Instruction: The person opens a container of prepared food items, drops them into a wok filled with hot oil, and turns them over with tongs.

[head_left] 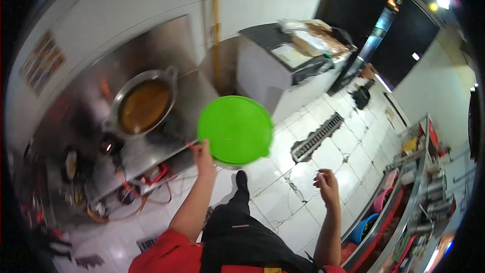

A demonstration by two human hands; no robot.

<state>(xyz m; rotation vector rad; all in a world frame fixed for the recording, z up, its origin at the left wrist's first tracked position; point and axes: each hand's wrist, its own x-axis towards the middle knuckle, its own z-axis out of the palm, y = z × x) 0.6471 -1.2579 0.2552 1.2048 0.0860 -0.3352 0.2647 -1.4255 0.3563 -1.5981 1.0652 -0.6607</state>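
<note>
My left hand point(203, 158) grips the near left edge of a round, bright green plastic lid point(235, 130), held out in front of me above the floor. A pale edge shows under the lid's near side; what it belongs to is hidden. To the left, a large two-handled metal pan point(115, 116) sits on the steel stove counter, with brownish liquid point(145, 106) inside. My right hand point(327, 186) hangs over the tiles on the right, its fingers loosely bent and apart. Nothing shows in it.
A counter point(268, 78) with bags and boxes stands ahead. A floor drain grate point(317, 137) lies among cracked tiles. Shelving point(389, 217) with a blue basin point(365, 227) runs along the right. An orange hose point(136, 215) loops below the stove.
</note>
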